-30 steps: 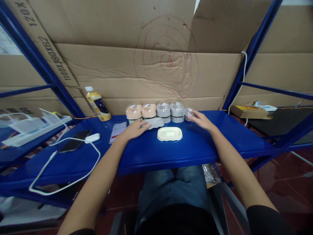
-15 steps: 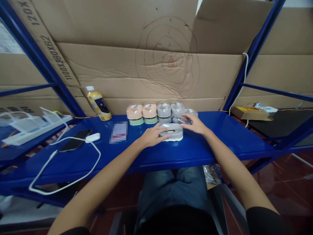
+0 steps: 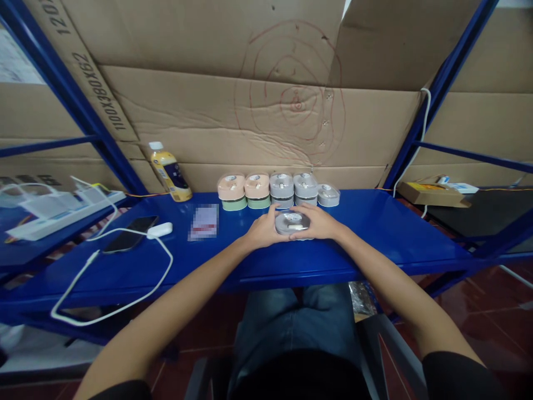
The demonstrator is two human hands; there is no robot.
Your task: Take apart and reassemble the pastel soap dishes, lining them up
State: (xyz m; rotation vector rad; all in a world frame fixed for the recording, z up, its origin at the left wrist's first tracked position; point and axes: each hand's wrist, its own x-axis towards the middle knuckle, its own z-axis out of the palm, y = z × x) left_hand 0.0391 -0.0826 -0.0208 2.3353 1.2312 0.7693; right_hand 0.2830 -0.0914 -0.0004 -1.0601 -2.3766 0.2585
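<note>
A clear plastic lid (image 3: 292, 220) lies over a grey oval box at the middle of the blue bench, between both of my hands. My left hand (image 3: 264, 228) is closed round its left side, thumb and fingers along the edge. From the right, my right hand (image 3: 320, 222) grips the same lid, fingers on the far rim and thumb on the near rim. The box beneath is mostly hidden; whether the lid is seated on it I cannot tell. Just behind stand stacked peach-and-green boxes (image 3: 231, 188), stacked grey boxes (image 3: 305, 185) and a single grey box (image 3: 328, 195), all with clear tops.
On the blue bench (image 3: 387, 239), a yellow drink bottle (image 3: 171, 173) stands at the back left, near a blurred card (image 3: 204, 222). Further left lie a phone (image 3: 130, 234) and a white cable (image 3: 137, 304). Cardboard (image 3: 200, 116) closes off the back.
My right hand has brought the clear lid from beside the back row leftward over the grey box. My left hand has shifted from the box's top to the lid's left side.
</note>
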